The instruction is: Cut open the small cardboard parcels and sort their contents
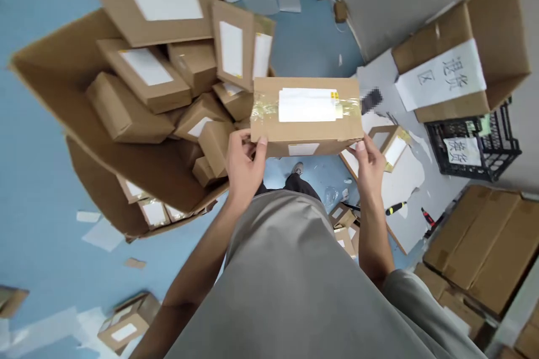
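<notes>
Held box (305, 133): print on its white labels too small and blurred to read; back and underside hidden. Some fingertips of left hand (246, 171) and right hand (369, 165) lost behind its lower corners. Large labelled box (147, 31) upper left, cut off by top edge. Big carton (54, 67): floor hidden beneath piled parcels (130, 106). Dark object (371, 100) on worktop (406, 179) pixelated, cannot tell what. Grey shirt (295, 269) covers most of the legs. Stacked cartons (475, 235) run out at right edge.
</notes>
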Demonstrator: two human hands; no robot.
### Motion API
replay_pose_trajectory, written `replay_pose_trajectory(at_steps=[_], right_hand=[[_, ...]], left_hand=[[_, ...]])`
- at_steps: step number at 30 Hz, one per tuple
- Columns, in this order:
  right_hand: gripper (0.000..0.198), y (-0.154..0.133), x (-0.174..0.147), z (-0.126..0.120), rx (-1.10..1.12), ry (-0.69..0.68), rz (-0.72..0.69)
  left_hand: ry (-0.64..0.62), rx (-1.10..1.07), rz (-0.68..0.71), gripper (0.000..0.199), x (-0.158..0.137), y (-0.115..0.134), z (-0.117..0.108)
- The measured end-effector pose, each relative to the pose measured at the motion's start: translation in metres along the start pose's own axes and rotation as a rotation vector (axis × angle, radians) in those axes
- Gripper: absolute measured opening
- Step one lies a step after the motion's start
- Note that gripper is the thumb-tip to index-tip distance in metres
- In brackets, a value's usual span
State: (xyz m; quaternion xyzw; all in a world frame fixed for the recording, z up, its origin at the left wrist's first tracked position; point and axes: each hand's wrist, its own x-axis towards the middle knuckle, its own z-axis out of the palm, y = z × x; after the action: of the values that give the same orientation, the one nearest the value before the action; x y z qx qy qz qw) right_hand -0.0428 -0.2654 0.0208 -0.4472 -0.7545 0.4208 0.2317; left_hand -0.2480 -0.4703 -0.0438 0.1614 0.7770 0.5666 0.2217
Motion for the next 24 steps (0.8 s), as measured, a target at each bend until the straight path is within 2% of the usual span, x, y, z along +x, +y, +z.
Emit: replay_pose_trajectory(at_steps=[3,8,11,13,16,18,20,22,24], right_hand=[[0.064,0.035,0.000,-0.088,-0.071,0.293,0.030],[0.059,0.115,-0.019,-0.232,-0.139,0.768,0.074],[0.059,0.164,-0.047,-0.297,-0.142,0.986,0.160],[0.062,0.194,-0.068,-0.324,-0.143,1.072,0.224],[0.071,0.232,-0.092,-0.332,-0.159,1.106,0.332],[0.079,0.252,-0.098,-0.316,-0.125,1.073,0.423],[0.083,0.268,-0.096,-0.287,-0.050,0.972,0.489],[0.078,0.277,-0.087,-0.253,0.053,0.738,0.554],[0.074,0.279,-0.077,-0.224,0.176,0.510,0.598]], left_hand=[[-0.238,-0.064,0.121,0.034,-0.016,0.039,0.082],[-0.522,-0.107,0.432,0.038,-0.037,0.109,0.237],[-0.711,-0.122,0.585,0.044,-0.047,0.143,0.340],[-0.830,-0.132,0.667,0.045,-0.054,0.155,0.412],[-0.960,-0.125,0.714,0.047,-0.064,0.150,0.520],[-1.039,-0.096,0.709,0.052,-0.068,0.133,0.587],[-1.112,-0.054,0.684,0.055,-0.070,0.109,0.639],[-1.209,0.055,0.614,0.057,-0.071,0.087,0.666],[-1.245,0.157,0.525,0.057,-0.070,0.071,0.662]])
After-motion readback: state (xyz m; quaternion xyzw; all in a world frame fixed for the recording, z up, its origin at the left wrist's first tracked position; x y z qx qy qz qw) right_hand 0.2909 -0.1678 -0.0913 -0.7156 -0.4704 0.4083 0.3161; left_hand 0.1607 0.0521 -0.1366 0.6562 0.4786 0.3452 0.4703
